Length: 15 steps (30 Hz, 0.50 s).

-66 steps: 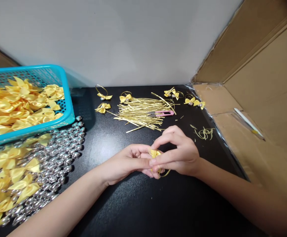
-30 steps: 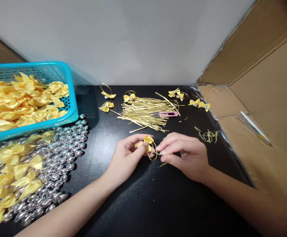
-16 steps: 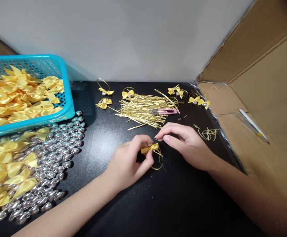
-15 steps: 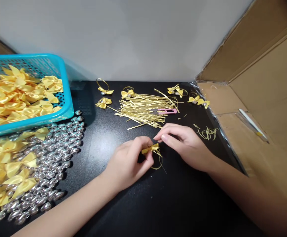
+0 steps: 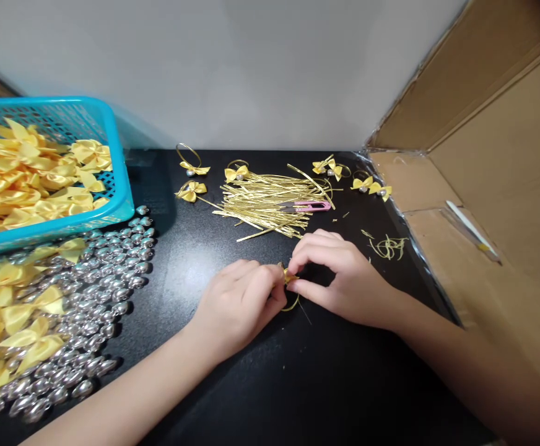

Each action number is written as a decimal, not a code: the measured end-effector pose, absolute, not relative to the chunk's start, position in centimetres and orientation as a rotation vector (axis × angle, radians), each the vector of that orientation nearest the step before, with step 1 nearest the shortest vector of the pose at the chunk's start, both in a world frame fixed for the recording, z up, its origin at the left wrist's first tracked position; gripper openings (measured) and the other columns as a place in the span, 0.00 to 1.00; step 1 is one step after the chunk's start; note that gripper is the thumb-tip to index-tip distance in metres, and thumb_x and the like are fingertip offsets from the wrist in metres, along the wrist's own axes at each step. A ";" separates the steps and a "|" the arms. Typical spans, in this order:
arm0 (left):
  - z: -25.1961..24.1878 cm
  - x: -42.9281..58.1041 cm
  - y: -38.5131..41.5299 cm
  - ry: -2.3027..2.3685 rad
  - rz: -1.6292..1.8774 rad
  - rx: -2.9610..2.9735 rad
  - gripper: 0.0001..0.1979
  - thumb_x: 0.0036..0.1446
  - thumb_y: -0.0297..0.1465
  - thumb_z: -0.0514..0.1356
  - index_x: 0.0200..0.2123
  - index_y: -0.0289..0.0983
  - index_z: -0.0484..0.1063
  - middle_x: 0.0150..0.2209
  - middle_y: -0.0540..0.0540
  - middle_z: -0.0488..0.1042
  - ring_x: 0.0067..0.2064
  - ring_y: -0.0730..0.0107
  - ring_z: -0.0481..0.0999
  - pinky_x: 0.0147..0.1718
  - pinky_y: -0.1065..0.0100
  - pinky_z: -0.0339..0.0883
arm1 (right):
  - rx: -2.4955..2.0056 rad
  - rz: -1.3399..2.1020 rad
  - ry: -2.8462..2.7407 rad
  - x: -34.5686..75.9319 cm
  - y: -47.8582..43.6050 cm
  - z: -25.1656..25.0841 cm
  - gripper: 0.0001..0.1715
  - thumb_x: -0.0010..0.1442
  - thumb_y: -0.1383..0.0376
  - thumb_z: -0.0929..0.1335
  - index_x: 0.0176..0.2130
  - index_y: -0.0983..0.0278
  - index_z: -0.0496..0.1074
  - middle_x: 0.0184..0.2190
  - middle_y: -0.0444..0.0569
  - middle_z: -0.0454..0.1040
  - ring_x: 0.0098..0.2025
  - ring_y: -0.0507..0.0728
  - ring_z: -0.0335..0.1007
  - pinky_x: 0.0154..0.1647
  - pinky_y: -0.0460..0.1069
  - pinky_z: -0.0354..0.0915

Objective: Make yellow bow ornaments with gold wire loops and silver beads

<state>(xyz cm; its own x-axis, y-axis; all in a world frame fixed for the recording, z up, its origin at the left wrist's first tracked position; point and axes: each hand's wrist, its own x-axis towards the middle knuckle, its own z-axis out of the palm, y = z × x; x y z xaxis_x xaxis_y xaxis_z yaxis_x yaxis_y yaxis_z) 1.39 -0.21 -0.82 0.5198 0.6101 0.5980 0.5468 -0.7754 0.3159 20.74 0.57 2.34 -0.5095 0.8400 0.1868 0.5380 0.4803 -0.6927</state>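
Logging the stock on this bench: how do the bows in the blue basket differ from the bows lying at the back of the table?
The basket bows are plain ribbon, heaped together in the blue basket; the back bows carry gold wire loops and lie apart on the black table. The basket bows are many; the back bows only a handful. Some back bows seem to bear a small silver bead; the basket bows show none. All are yellow satin.

Black table top (image 5: 270,384), slightly glossy, speckled. Plain grey-white wall (image 5: 233,68) behind it, evenly lit, no window in view. Brown cardboard box (image 5: 493,155) with open flaps fills right side, touching table edge. Brown surface at far left corner, too little visible to tell.
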 end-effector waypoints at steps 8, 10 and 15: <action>-0.6 1.4 -0.4 1.140 1.031 2.519 0.06 0.57 0.23 0.56 0.37 0.39 0.61 0.26 0.53 0.74 0.25 0.74 0.75 0.25 0.74 0.66 | -1.090 0.615 -2.345 21.2 0.8 2.2 0.08 0.60 0.67 0.70 0.29 0.63 0.69 0.31 0.41 0.73 0.38 0.52 0.65 0.46 0.53 0.50; -0.5 1.3 -0.4 1.149 1.004 2.470 0.06 0.57 0.24 0.56 0.37 0.39 0.62 0.27 0.53 0.74 0.25 0.74 0.75 0.26 0.74 0.67 | -1.074 0.608 -2.375 21.4 0.9 2.4 0.07 0.61 0.67 0.70 0.30 0.63 0.68 0.31 0.41 0.73 0.38 0.52 0.66 0.47 0.53 0.49; 0.0 1.3 -0.4 1.162 0.985 2.289 0.07 0.57 0.24 0.57 0.37 0.39 0.62 0.27 0.54 0.73 0.25 0.77 0.75 0.25 0.77 0.67 | -1.051 0.625 -2.458 21.7 1.2 3.0 0.07 0.62 0.67 0.68 0.31 0.62 0.69 0.32 0.41 0.73 0.40 0.52 0.65 0.49 0.53 0.48</action>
